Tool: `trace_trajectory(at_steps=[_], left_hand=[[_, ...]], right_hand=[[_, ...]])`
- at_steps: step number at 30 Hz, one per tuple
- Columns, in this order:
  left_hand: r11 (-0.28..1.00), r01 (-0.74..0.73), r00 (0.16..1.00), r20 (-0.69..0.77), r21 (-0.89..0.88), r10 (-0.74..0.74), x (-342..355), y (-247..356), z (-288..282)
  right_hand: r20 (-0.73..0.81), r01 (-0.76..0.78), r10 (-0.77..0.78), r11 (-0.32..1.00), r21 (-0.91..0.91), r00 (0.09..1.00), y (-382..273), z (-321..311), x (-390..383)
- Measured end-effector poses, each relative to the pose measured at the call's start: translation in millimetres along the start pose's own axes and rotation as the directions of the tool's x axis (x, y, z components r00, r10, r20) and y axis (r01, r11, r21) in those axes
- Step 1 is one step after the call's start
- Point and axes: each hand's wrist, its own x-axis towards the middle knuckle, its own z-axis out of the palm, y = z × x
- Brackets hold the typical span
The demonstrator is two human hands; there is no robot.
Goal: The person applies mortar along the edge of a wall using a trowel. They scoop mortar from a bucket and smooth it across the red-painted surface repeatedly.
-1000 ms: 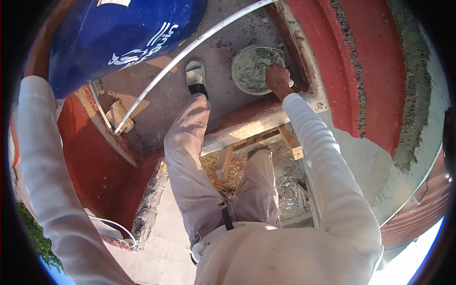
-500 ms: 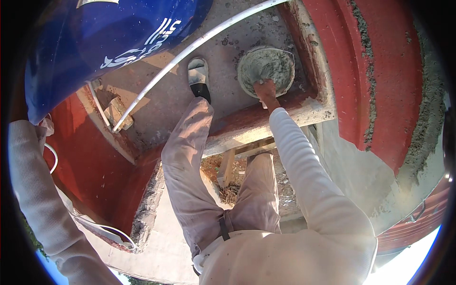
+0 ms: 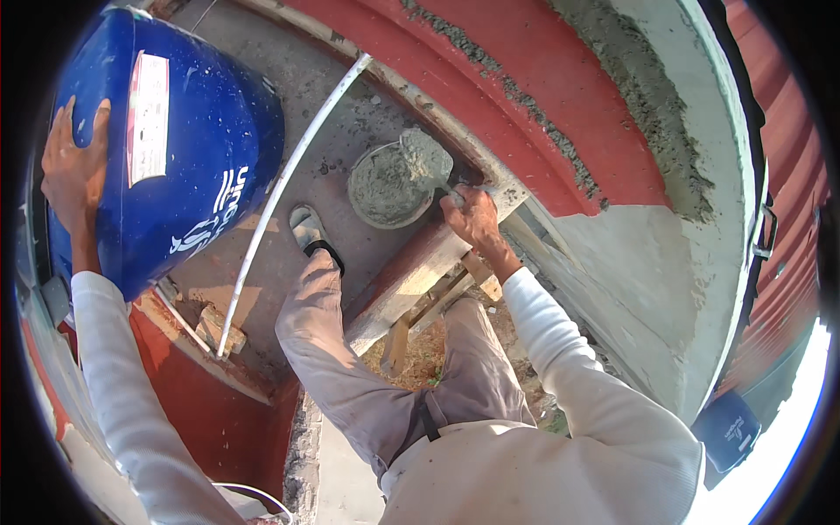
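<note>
My right hand [image 3: 473,219] is closed round the handle of a trowel [image 3: 444,185]. A heap of wet grey mortar [image 3: 426,156] covers its blade. The trowel is over the right side of a bucket [image 3: 371,220], which holds more grey mortar [image 3: 385,188]. My left hand [image 3: 74,162] rests on a big blue tank [image 3: 214,114] at the upper left, fingers spread and holding nothing. A pale label [image 3: 149,118] is on the tank beside that hand.
A white pipe [image 3: 284,179] slants between tank and bucket. My foot in a sandal [image 3: 308,229] stands on the concrete floor. On the right, a curved red wall [image 3: 560,96] bears a strip of rough mortar [image 3: 643,96]. Below the ledge [image 3: 411,284] are wooden pieces [image 3: 395,347].
My right hand has come up out of the bucket with mortar on the trowel. My left hand now shows on the tank. The whole view has turned toward the right.
</note>
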Motion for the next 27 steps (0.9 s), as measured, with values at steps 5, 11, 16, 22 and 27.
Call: trace_trajectory(at_steps=[5, 11, 16, 22, 27], left_hand=[[0.991, -0.005, 1.000, -0.005, -0.133, 0.005, -2.9, -14.4, -16.8], [0.990, 0.020, 0.997, 0.081, -0.138, -0.009, -0.3, 19.7, -29.2], [0.989, -0.023, 0.983, 0.179, -0.148, 0.050, 10.3, 5.5, -27.1], [0.996, -0.042, 0.911, 0.406, -0.083, 0.072, 10.8, 15.1, -10.6], [0.997, -0.005, 0.879, 0.476, -0.078, 0.041, 15.4, 5.7, 1.1]], right_hand=[[-0.237, 0.062, -0.118, 0.971, -0.233, 0.964, -19.0, -144.4, -71.7], [-0.093, 0.112, -0.158, 0.921, -0.374, 0.983, -13.6, -295.8, -187.9], [0.122, 0.293, -0.277, 0.947, -0.134, 0.953, 6.6, -331.1, -253.2], [0.352, 0.013, -0.223, 0.860, 0.511, 0.909, 79.4, -374.3, -207.9], [-0.209, 0.148, -0.044, 0.844, 0.516, 0.977, 104.8, -460.2, -266.9]])
